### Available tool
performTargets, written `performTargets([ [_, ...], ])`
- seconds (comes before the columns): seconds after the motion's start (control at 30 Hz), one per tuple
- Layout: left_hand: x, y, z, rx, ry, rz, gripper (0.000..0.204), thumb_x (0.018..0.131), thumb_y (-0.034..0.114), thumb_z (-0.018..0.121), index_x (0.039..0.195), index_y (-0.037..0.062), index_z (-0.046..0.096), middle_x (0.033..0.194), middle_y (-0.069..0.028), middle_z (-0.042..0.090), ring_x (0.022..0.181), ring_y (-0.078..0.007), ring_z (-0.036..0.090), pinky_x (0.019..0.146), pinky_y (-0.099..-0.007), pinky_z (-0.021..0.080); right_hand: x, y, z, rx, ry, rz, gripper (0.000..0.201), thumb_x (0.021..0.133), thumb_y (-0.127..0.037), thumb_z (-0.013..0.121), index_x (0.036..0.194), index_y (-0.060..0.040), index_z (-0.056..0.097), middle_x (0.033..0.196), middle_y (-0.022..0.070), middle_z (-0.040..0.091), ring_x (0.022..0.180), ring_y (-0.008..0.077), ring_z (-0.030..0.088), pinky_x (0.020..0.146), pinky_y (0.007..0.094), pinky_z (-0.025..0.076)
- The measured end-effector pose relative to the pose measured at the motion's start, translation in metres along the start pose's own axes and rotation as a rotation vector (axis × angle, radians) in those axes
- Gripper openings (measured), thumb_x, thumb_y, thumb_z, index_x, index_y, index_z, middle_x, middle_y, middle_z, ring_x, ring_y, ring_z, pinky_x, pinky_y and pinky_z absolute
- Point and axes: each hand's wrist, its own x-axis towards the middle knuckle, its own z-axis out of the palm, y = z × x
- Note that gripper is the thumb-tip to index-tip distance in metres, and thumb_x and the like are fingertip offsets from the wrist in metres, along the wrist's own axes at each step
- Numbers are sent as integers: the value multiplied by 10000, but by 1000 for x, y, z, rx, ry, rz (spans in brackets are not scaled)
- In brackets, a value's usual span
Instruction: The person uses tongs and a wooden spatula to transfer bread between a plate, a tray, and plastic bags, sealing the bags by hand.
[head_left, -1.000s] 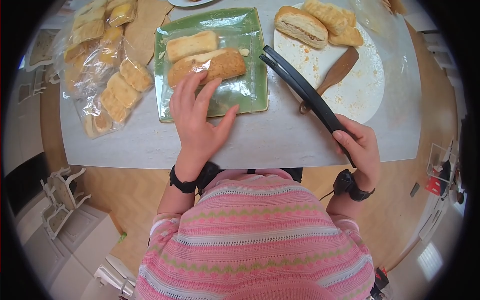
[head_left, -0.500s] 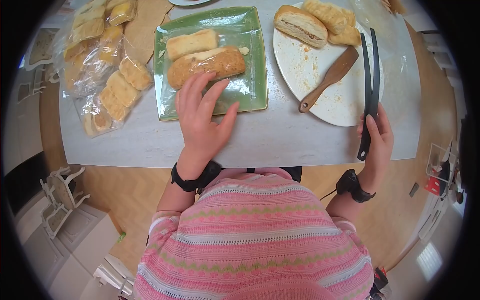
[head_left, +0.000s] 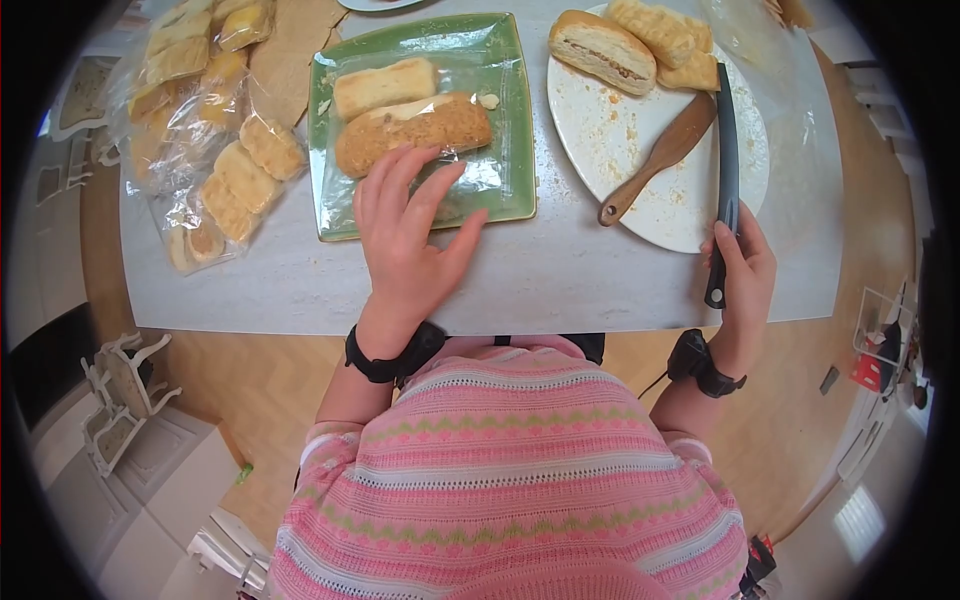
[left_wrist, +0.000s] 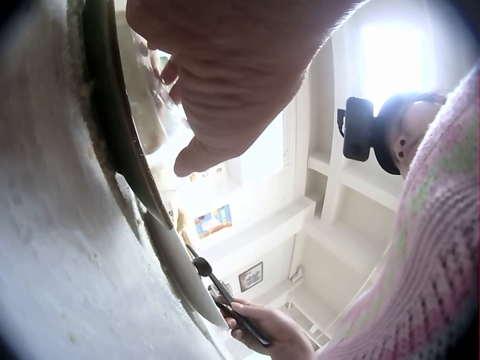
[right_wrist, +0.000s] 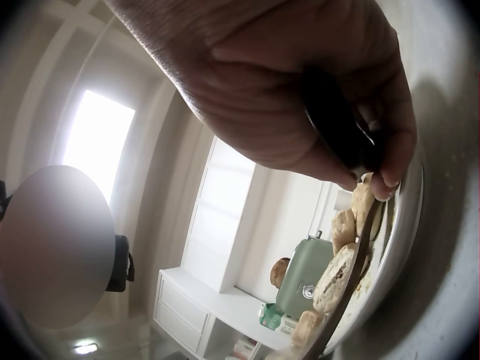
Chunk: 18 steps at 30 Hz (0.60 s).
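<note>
Touching should be soft: long brown bread point(head_left: 440, 125) ahead of the loosely spread left grip point(head_left: 408, 235); slim black tongs point(head_left: 729, 165) pinched in the right grip point(head_left: 750, 265).

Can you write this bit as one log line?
left hand: at brown roll, green plate | right hand: holds black tongs | wooden spatula: on white plate

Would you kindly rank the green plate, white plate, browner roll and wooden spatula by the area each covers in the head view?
Largest to smallest:
1. Green plate and white plate: too alike to rank.
2. Browner roll, partly under fingers.
3. Wooden spatula.
</note>
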Motion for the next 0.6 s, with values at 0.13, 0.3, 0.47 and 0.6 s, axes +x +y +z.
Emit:
performTargets([
  [0.13, -1, -3, 2, -32, 40, -1, 472, 691, 130, 836, 1135, 99, 681, 1248, -94, 624, 1200, -344, 543, 990, -458, 399, 1, 1, 1, -24, 6, 2, 490, 953, -99, 658, 1403, 50, 536, 823, 43, 648, 707, 82, 587, 636, 237, 477],
  [0.3, -1, -3, -1, 18, 13, -10, 422, 702, 133, 829, 1100, 95, 693, 1195, -82, 635, 1138, -331, 557, 969, -453, 409, 0, 0, 3, -20, 7, -10, 471, 950, -102, 661, 1387, 42, 558, 812, 34, 644, 700, 75, 583, 629, 229, 468],
  [0.47, -2, -1, 0, 26, -59, -13, 372, 722, 136, 828, 1069, 90, 704, 1101, -72, 669, 1069, -313, 586, 925, -432, 436, -1, -5, 7, -47, 28, -8, 465, 944, -106, 664, 1378, 35, 570, 791, 24, 637, 683, 69, 571, 620, 221, 451],
  [0.6, -3, -3, 1, -6, -139, -34, 316, 733, 132, 828, 1021, 74, 711, 994, -82, 701, 989, -301, 625, 881, -412, 468, 0, -3, 8, -40, 35, -14, 469, 943, -109, 663, 1384, 21, 570, 780, 22, 632, 671, 64, 561, 612, 219, 443],
])
